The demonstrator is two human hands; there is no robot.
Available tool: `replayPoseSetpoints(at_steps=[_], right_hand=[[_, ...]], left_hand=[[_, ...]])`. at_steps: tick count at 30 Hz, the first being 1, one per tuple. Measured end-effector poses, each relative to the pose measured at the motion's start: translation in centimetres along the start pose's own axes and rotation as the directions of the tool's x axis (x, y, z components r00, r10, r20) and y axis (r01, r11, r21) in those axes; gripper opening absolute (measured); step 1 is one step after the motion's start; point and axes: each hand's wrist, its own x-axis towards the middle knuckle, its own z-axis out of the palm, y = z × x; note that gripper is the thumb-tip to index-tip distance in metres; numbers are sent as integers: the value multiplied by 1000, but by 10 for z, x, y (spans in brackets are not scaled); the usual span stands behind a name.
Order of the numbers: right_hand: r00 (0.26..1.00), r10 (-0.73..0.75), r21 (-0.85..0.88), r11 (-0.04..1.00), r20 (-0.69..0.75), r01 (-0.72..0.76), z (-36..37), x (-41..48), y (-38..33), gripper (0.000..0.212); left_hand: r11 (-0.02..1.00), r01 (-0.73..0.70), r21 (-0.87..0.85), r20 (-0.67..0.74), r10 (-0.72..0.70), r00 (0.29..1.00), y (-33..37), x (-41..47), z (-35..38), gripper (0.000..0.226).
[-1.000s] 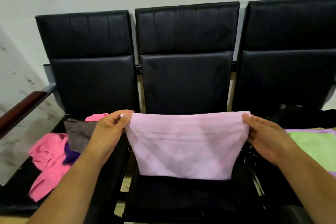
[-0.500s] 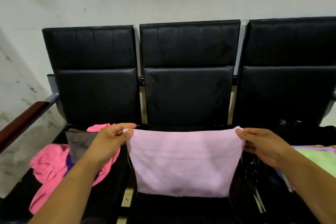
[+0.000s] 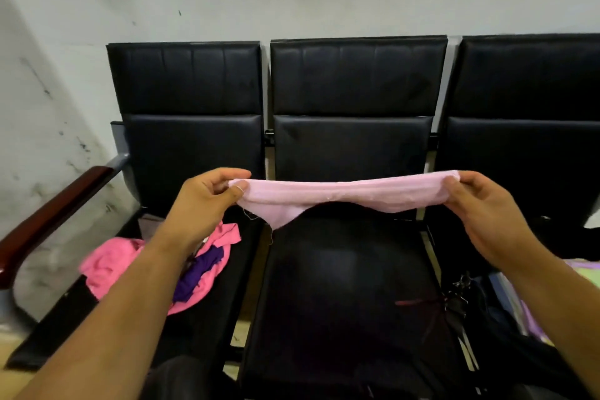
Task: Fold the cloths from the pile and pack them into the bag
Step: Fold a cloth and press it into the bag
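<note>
A light pink cloth (image 3: 341,196) is stretched flat and nearly level above the middle black seat (image 3: 344,295). My left hand (image 3: 207,201) pinches its left end and my right hand (image 3: 480,211) pinches its right end. One loose corner droops near the left. A pile of bright pink and purple cloths (image 3: 194,269) lies on the left seat, partly behind my left forearm. The dark bag (image 3: 506,312) sits on the right seat, with green and lilac cloth (image 3: 584,276) showing at the frame's right edge.
Three black padded seats stand in a row against a pale wall. A dark wooden armrest (image 3: 48,217) runs along the far left. Black straps and buckles (image 3: 454,299) hang off the bag beside the middle seat.
The cloth hung down as a sheet before; now its lower part has swung up and away, so it lies almost level between my hands. The camera has tilted down.
</note>
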Motion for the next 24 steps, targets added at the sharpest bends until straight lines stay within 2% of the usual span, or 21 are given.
replayPoseSetpoints(at_steps=[2,5,9,12,18,24], right_hand=[[998,61,-77,995,12,-60,-6,-27,26,34],[981,184,-229,959,67,-164,-17,-75,75,11],[919,379,-424,854,111,-301,-32,-136,136,8],[888,450,-498,793,90,-351,-38,-156,166,8],[847,528,-551,690,-62,-470,-33,-127,219,5],[849,510,-632,614,-140,-473,-9,-85,258,8]], left_hand=[[998,60,14,41,-60,997,-22,-25,3,19],[984,168,59,143,-175,974,-61,-64,15,19],[933,329,146,305,-359,882,-124,-117,41,18],[897,376,233,392,-440,808,-158,-134,55,18],[877,394,275,298,-467,832,-200,-103,86,15],[861,393,324,197,-467,862,-240,-54,115,18]])
